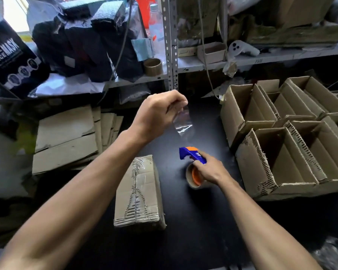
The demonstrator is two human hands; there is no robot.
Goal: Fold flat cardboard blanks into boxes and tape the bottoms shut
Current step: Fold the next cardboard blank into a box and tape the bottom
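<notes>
I see the box (140,191) lying bottom-up on the black table (193,221), flaps closed, clear tape crossing its seam. My left hand (156,115) pinches a strip of clear tape (182,121) pulled up from the blue-orange dispenser (193,154), which my right hand (209,170) grips. A black carton (10,57) on the shelf reads "FULL FACE MASK".

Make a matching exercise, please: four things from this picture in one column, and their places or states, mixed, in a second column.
Things:
1. clear tape strip
2. tape dispenser
3. taped box
4. flat cardboard blanks

Places or states:
A. stacked at the left of the table
B. pinched by the left hand
C. lying closed on the dark table
D. gripped by the right hand

Pairs: 1-B, 2-D, 3-C, 4-A
</notes>
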